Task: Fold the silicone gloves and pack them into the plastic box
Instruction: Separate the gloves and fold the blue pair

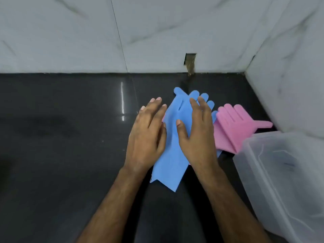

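Two hands were over the blue gloves [172, 137], which lay flat on the dark polished counter [61, 146] with their fingers pointing toward the marble-patterned wall [70, 32] and their cuffs toward us. We saw our left hand [147, 135] lying palm-down along the left edge of the blue gloves, fingers straight and a little spread, gripping nothing. Our right hand [196, 130] rested on the right half of the same gloves, fingers extended and loosely parted, thumb lying on the blue silicone; it held nothing either. We took the blue shape for two gloves stacked, since two sets of fingertips and two cuff edges showed.

Just to the right, the pink gloves [233, 127] lay partly under the blue ones, their fingers fanned toward the corner and one thumb sticking out to the right. The translucent plastic box [273, 172] stood at the right edge of the counter, its near corner just beside the pink cuff, close against the side wall. We could read no brand, label or writing on the gloves or the box. A small rectangular cutout [189, 61] showed low in the back wall.
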Available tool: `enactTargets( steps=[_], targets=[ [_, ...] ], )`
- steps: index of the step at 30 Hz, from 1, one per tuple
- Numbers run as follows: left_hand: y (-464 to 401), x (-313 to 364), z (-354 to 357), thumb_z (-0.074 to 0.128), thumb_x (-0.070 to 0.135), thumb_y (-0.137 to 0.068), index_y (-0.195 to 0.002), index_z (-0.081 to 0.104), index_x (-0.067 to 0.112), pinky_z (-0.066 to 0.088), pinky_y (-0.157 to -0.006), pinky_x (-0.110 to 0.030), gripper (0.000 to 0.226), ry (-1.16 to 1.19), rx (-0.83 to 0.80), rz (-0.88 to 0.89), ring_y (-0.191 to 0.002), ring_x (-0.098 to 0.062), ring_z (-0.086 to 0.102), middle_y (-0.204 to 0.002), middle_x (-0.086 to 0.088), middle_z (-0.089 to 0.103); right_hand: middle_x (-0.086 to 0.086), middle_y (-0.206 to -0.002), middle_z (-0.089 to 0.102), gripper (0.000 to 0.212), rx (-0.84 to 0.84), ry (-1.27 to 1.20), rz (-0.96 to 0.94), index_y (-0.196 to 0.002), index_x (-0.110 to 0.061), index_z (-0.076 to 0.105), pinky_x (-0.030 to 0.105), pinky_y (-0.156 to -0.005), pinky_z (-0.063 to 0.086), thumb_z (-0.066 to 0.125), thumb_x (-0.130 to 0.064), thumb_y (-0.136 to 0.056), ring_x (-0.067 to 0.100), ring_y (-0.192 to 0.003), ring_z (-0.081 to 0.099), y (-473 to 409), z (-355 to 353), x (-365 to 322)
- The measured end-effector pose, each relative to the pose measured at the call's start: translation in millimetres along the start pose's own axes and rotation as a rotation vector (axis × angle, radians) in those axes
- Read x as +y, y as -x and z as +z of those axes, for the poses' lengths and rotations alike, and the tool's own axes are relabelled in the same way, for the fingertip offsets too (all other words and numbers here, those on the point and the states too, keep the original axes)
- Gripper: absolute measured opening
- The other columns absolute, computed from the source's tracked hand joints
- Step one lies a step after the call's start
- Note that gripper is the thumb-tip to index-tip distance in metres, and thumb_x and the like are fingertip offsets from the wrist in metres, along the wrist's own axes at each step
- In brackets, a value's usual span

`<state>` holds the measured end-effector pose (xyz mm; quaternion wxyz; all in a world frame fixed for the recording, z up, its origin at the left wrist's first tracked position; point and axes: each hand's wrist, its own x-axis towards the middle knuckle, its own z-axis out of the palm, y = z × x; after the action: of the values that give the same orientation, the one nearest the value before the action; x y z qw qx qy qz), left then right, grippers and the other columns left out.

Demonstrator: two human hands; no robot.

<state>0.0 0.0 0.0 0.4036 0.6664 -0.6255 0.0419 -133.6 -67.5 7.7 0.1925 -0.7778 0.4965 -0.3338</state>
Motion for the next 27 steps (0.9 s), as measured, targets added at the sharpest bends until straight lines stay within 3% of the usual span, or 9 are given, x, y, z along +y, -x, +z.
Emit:
enactTargets(
  steps=[4,8,10,13,18,22,27],
  targets=[
    [11,-15,11,0.054,0.005,-0.1,-0.138,0.06,0.002,0.042,-0.115,-0.047,0.038,0.041,0.008,-0.003,-0.147,-0.022,0.043,-0.15,-0.01,0.053,0.007,-0.159,0.032,0.055,0.055,0.063,-0.003,-0.15,-0.017,0.039,0.046,-0.114,0.032,0.056,-0.03,-0.099,0.024,-0.147,0.03,10,15,11],
    [17,-20,14,0.055,0.007,-0.098,-0.131,0.066,0.01,0.042,-0.107,-0.018,0.035,0.143,0.069,-0.033,-0.134,-0.014,0.055,-0.14,0.0,0.061,0.005,-0.152,0.039,0.055,0.087,0.157,0.021,-0.148,-0.021,0.043,0.046,-0.111,0.026,0.057,-0.037,-0.098,0.023,-0.14,0.036,12,17,17],
    [20,-23,12,0.055,0.006,-0.097,-0.125,0.068,0.016,0.042,-0.099,-0.011,0.033,0.174,0.113,-0.036,-0.121,-0.009,0.061,-0.13,0.008,0.065,0.005,-0.15,0.039,0.055,0.103,0.145,0.027,-0.147,-0.022,0.043,0.047,-0.11,0.026,0.057,-0.039,-0.097,0.023,-0.139,0.037,16,13,20],
    [25,-30,8,0.052,0.003,-0.095,-0.118,0.069,0.02,0.048,-0.09,-0.017,0.032,0.153,0.133,0.034,-0.108,-0.009,0.065,-0.117,0.015,0.067,0.005,-0.149,0.038,0.056,0.096,0.108,0.056,-0.147,-0.023,0.043,0.048,-0.11,0.027,0.057,-0.043,-0.096,0.024,-0.138,0.037,26,8,26],
    [33,-26,-2,0.05,0.009,-0.098,-0.122,0.069,0.02,0.054,-0.09,-0.041,0.032,0.111,0.052,-0.014,-0.11,-0.015,0.064,-0.12,0.007,0.069,0.008,-0.153,0.032,0.063,0.043,0.104,0.167,-0.15,-0.021,0.037,0.05,-0.11,0.028,0.055,-0.049,-0.096,0.029,-0.136,0.041,34,4,24],
    [48,-18,-5,0.05,0.015,-0.1,-0.13,0.066,0.019,0.052,-0.092,-0.039,0.034,-0.006,-0.08,0.04,-0.114,-0.016,0.061,-0.124,0.005,0.068,0.011,-0.15,0.033,0.065,0.021,0.12,0.161,-0.15,-0.017,0.034,0.051,-0.107,0.031,0.052,-0.05,-0.098,0.034,-0.126,0.051,39,6,25],
    [74,-21,-24,0.051,0.018,-0.098,-0.117,0.068,0.019,0.05,-0.076,-0.035,0.025,-0.109,-0.104,0.082,-0.106,-0.014,0.059,-0.12,0.009,0.069,0.011,-0.141,0.039,0.059,0.062,0.026,0.162,-0.143,-0.016,0.044,0.05,-0.107,0.04,0.065,-0.041,-0.094,0.033,-0.118,0.057,40,-3,23]
  ],
)
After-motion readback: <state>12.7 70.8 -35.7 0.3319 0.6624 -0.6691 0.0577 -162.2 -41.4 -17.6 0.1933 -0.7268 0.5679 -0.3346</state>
